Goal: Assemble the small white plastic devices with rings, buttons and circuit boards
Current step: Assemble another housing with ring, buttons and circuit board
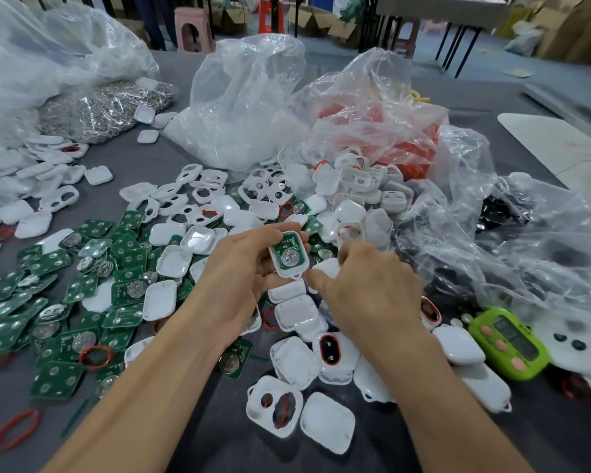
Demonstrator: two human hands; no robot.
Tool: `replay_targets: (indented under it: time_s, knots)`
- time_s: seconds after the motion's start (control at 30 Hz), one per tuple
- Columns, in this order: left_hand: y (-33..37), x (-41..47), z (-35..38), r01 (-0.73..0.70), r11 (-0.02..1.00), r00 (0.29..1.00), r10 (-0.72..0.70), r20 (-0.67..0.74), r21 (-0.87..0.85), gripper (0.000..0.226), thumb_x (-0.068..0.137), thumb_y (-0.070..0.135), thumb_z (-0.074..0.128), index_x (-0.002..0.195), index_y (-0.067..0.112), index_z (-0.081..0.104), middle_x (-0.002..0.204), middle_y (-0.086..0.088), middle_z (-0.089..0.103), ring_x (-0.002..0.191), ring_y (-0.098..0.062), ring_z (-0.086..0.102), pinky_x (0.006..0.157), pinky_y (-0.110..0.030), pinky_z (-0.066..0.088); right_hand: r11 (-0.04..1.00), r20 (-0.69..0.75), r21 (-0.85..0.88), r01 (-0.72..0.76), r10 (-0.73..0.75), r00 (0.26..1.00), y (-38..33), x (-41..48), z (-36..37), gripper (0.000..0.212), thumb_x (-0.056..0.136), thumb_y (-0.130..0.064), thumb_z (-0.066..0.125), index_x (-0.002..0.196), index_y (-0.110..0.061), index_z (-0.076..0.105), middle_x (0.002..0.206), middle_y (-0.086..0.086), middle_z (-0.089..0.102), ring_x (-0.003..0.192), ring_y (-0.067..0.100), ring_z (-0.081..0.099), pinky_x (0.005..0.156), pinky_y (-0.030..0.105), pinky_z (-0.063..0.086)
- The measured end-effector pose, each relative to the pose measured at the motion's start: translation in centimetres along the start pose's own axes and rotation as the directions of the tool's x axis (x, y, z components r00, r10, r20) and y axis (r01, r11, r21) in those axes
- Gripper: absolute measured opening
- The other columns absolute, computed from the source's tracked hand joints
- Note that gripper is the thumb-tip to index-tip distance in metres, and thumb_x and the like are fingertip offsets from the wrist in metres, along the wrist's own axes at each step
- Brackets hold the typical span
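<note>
My left hand [243, 268] holds a small white shell [289, 256] above the pile, its open side up, with a green circuit board and a round metal cell seated inside. My right hand [365, 281] hovers just right of it, fingers curled down onto a white cover [326, 268] in the heap; whether it grips that cover is hidden by the hand. Loose green circuit boards [65, 302] spread to the left. White shells and covers [297, 315] lie under and around both hands. Red rings [96, 356] lie scattered among them.
Clear plastic bags stand behind: one of white parts [239, 107], one of red rings [389, 131], one of metal rings [110, 104]. Crumpled plastic [526, 240] fills the right. A green timer [509, 343] lies at the right. Grey table [219, 431] shows near me.
</note>
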State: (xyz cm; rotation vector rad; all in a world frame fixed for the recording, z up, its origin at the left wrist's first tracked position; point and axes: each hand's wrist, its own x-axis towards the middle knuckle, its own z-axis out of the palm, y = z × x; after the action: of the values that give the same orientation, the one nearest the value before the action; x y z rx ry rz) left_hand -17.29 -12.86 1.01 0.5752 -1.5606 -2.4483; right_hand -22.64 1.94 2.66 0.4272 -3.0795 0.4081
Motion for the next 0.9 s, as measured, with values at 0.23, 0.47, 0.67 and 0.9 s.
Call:
replay_targets:
  time_s: [0.23, 0.47, 0.67, 0.9]
  knots:
    - [0.1, 0.2, -0.4, 0.079, 0.99, 0.996, -0.074, 0.041, -0.114, 0.038, 0.103, 0.022, 0.046, 0.118, -0.002, 0.071, 0.118, -0.02, 0.074, 0.115, -0.038, 0.069, 0.091, -0.046, 0.061, 0.975, 0.206, 0.215, 0.054, -0.099, 0.974, 1.6, 0.7, -1.1, 0.042, 0.084, -0.032, 0.073, 0.126, -0.038, 0.067, 0.107, -0.004, 0.07, 0.106, 0.021, 0.064, 0.095, 0.034, 0.05]
    - [0.2, 0.1, -0.1, 0.041, 0.993, 0.999, -0.042, -0.008, -0.108, 0.027, 0.101, 0.009, 0.051, 0.109, 0.002, 0.076, 0.116, -0.018, 0.075, 0.119, -0.038, 0.067, 0.087, -0.045, 0.063, 0.949, 0.196, 0.293, 0.116, -0.179, 0.964, 2.6, 1.4, -1.2, 0.042, 0.088, -0.021, 0.065, 0.127, -0.036, 0.067, 0.125, -0.006, 0.053, 0.117, 0.021, 0.056, 0.098, 0.032, 0.045]
    - [0.0, -0.2, 0.4, -0.014, 1.0, 0.997, 0.017, -0.079, 0.026, 0.021, 0.095, -0.003, 0.06, 0.105, 0.007, 0.077, 0.108, -0.011, 0.079, 0.111, -0.033, 0.072, 0.092, -0.05, 0.058, 0.983, -0.092, 0.122, 0.139, -0.128, 0.988, 1.5, 0.5, 0.3, 0.024, 0.084, -0.038, 0.074, 0.098, -0.035, 0.055, 0.072, -0.019, 0.045, 0.076, 0.021, 0.048, 0.069, 0.033, 0.037]
    - [0.1, -0.1, 0.4, -0.021, 1.0, 0.995, 0.022, -0.096, 0.014, 0.024, 0.094, -0.006, 0.058, 0.105, 0.004, 0.076, 0.106, -0.012, 0.079, 0.106, -0.029, 0.074, 0.087, -0.047, 0.06, 0.952, -0.118, 0.286, 0.109, -0.078, 0.99, 1.5, 0.4, -0.6, 0.023, 0.078, -0.034, 0.077, 0.096, -0.032, 0.062, 0.08, -0.016, 0.06, 0.084, 0.018, 0.064, 0.079, 0.035, 0.053]
